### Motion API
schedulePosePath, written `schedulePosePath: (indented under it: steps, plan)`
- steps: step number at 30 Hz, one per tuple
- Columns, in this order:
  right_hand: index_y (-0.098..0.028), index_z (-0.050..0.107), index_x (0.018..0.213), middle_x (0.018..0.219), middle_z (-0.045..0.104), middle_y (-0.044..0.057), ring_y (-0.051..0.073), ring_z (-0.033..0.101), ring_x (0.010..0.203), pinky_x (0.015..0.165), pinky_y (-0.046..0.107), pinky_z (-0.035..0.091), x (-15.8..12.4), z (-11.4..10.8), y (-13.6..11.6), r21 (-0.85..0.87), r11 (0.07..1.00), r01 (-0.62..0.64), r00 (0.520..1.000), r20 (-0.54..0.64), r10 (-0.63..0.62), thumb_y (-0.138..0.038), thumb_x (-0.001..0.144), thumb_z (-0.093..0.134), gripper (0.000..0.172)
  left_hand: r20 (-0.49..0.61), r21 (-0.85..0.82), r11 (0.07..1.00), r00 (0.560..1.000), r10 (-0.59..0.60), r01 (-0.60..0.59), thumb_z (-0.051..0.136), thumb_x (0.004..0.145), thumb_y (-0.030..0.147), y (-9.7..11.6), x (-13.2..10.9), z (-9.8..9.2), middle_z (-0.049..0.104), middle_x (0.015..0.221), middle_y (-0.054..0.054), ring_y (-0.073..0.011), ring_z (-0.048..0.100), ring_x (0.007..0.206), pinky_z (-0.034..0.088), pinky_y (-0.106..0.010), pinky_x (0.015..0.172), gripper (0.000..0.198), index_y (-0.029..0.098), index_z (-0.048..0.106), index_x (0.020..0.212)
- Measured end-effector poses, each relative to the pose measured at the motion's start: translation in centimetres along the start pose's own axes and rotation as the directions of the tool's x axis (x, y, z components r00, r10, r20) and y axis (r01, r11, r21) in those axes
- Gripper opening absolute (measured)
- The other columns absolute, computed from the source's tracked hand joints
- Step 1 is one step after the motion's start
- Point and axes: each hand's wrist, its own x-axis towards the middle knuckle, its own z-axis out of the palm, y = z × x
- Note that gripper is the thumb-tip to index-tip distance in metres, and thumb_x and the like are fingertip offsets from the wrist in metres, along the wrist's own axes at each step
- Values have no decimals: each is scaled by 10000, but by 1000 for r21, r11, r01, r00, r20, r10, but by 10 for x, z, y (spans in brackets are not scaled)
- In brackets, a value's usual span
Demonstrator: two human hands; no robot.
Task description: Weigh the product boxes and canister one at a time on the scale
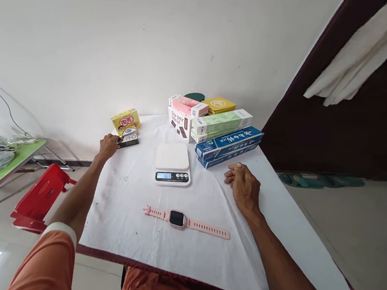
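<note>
My left hand (109,146) is at the left edge of the table, its fingers closed on the left end of a small black-and-white box (129,141). A yellow box (126,120) with red lettering stands just behind that box. My right hand (244,184) rests on the cloth with its fingers loosely curled and nothing visible in them. Nearest to it lie stacked blue toothpaste boxes (229,143). Between my hands sits a white kitchen scale (172,158), its plate bare and its lit display seeming to read 363. In front of the scale lies a pink-strapped smartwatch (177,219), stretched out flat.
Behind the scale are a white "Super Meal" box (179,123), a pink box (188,105), green boxes (222,122) and a yellow carton (218,105) near the wall. A red chair (41,197) and a green table (0,163) with a plastic bag stand at left.
</note>
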Motion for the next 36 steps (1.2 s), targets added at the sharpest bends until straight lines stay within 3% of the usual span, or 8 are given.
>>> schedulePosePath:
  steps: [9, 12, 15, 19, 22, 26, 29, 36]
  plan:
    - [-223, 600, 895, 703, 668, 39, 194, 646, 566, 612, 330, 494, 1, 1, -2, 12, 999, 30, 1000, -7, -30, -825, 967, 232, 709, -63, 48, 997, 997, -54, 57, 618, 889, 283, 15, 1, -2, 609, 1357, -215, -417, 509, 1337, 396, -555, 1088, 386, 185, 645, 1262]
    - [-230, 590, 879, 686, 668, 33, 190, 639, 551, 640, 337, 504, 2, 1, -3, 4, 999, 35, 999, -5, -35, -821, 971, 217, 705, -129, -20, 998, 990, -56, 54, 643, 857, 255, 33, -1, -6, 564, 1409, -246, -448, 496, 1347, 410, -591, 1077, 469, 164, 609, 1316]
    - [-237, 581, 869, 678, 670, 29, 190, 640, 551, 677, 346, 515, 3, 1, -3, -5, 999, 42, 999, 1, -42, -810, 979, 209, 692, -265, -166, 978, 961, 77, -125, 659, 856, 234, 77, -5, -15, 597, 1343, -212, -410, 555, 1285, 454, -566, 1061, 478, 177, 594, 1326]
    - [-238, 582, 882, 686, 675, 30, 194, 650, 562, 696, 353, 521, 2, 0, -2, -9, 999, 40, 999, -3, -40, -795, 993, 205, 682, -334, -390, 795, 876, 348, -465, 756, 863, 367, 169, -20, -19, 641, 1236, -131, -277, 649, 1106, 538, -431, 968, 471, 206, 595, 1275]
    - [-239, 578, 877, 682, 673, 33, 197, 652, 562, 686, 353, 524, 1, -1, -2, 2, 999, 41, 999, -9, -41, -802, 991, 210, 683, -210, -477, 719, 860, 466, -506, 748, 890, 488, 236, -38, -14, 676, 1176, -114, -232, 671, 1001, 555, -372, 861, 414, 209, 614, 1165]
    - [-240, 574, 873, 685, 677, 37, 196, 648, 557, 677, 350, 523, 1, -1, -4, 17, 999, 38, 999, -7, -38, -821, 982, 206, 697, -6, -342, 832, 886, 463, -437, 701, 880, 658, 291, -66, -6, 694, 1172, -148, -294, 662, 1088, 518, -410, 899, 509, 196, 627, 1081]
    - [-241, 572, 870, 680, 676, 36, 191, 637, 549, 671, 345, 522, 3, 0, -5, 23, 999, 38, 999, 2, -38, -834, 975, 191, 713, 96, -241, 897, 911, 402, -370, 684, 865, 709, 308, -79, -2, 704, 1152, -166, -324, 661, 1103, 496, -416, 890, 551, 187, 621, 1030]
    - [-245, 568, 864, 687, 676, 40, 191, 631, 550, 650, 335, 514, 4, -1, -7, 42, 999, 33, 999, 2, -34, -847, 967, 199, 713, 43, -313, 870, 909, 415, -382, 736, 810, 706, 299, -82, 9, 718, 988, -125, -323, 671, 992, 480, -428, 831, 503, 232, 578, 871]
